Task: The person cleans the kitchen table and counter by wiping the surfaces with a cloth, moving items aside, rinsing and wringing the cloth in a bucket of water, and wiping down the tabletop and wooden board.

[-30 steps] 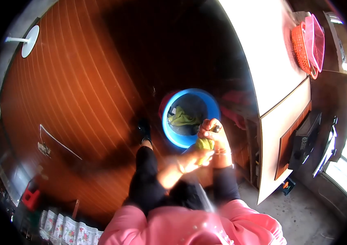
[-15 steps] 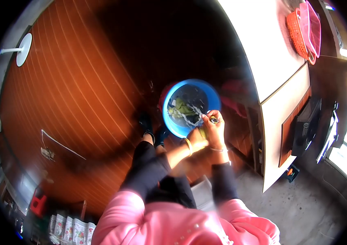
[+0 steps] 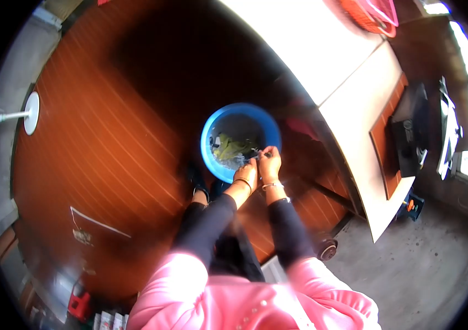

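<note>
A blue bucket [image 3: 208, 157] stands on the floor in front of me. Inside it lies a crumpled olive-green thing [image 3: 231, 147], with pale bits around it; whether it is cloth or leaves I cannot tell. My left hand [image 3: 246, 175] is closed at the bucket's near right rim, its fingers partly out of sight. Right beside it, my right hand [image 3: 270, 164] has its fingers curled together in a pinch over the same rim. Something small and dark shows at the right fingertips, too small to name. What the left hand holds is hidden.
To the right is a pale-topped table [image 3: 355, 104] with a red basket [image 3: 361, 17] and a black box-like device [image 3: 410, 132]. A white round-based stand [image 3: 32, 113] is at the far left. My foot [image 3: 200, 190] is close to the bucket's left side.
The view has shifted, so the bucket and hands appear further left. My hands have closed up side by side; the yellow-green thing and whitish strands at them no longer show clearly.
</note>
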`<state>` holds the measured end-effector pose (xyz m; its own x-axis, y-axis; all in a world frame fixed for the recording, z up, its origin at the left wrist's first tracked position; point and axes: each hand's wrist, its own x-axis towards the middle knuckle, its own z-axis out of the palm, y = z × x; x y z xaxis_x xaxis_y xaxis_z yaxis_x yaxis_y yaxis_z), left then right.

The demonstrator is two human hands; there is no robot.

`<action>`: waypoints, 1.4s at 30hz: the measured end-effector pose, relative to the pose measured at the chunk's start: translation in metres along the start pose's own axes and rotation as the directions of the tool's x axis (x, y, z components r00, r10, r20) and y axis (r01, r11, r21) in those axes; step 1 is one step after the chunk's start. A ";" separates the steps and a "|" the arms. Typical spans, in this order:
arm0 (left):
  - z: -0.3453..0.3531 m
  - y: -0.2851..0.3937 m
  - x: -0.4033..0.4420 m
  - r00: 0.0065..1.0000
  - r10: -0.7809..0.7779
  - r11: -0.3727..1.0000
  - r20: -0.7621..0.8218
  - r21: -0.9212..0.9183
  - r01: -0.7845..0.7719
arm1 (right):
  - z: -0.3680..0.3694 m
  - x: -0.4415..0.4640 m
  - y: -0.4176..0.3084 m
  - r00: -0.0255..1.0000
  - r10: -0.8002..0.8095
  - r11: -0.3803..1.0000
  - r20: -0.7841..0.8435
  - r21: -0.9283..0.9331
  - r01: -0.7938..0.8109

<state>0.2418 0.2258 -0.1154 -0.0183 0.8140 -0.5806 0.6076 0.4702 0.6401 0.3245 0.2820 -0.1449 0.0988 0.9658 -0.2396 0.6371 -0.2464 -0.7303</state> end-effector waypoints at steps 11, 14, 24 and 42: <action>-0.061 0.031 -0.090 0.868 0.177 0.383 0.465 -0.845 0.374 | -0.164 -0.069 -0.061 0.740 0.117 0.700 0.662 0.474 -0.534; -0.075 0.029 -0.110 0.800 0.257 -0.025 0.542 -0.824 0.566 | -0.168 -0.071 -0.078 0.768 -0.103 0.588 0.633 0.661 -0.466; -0.200 -0.019 -0.084 0.889 0.161 0.079 0.429 -0.903 0.422 | -0.089 -0.060 -0.201 0.840 0.049 0.578 0.540 0.671 -0.465; -0.438 0.028 -0.024 0.700 0.598 0.611 -0.390 -0.344 -0.713 | -0.094 0.029 -0.398 0.980 0.048 0.607 -0.193 0.785 0.124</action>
<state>-0.0889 0.3686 0.1366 0.0408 0.9842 0.1722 0.1116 -0.1757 0.9781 0.1461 0.4160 0.1986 0.2749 0.9502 -0.1471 -0.2004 -0.0930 -0.9753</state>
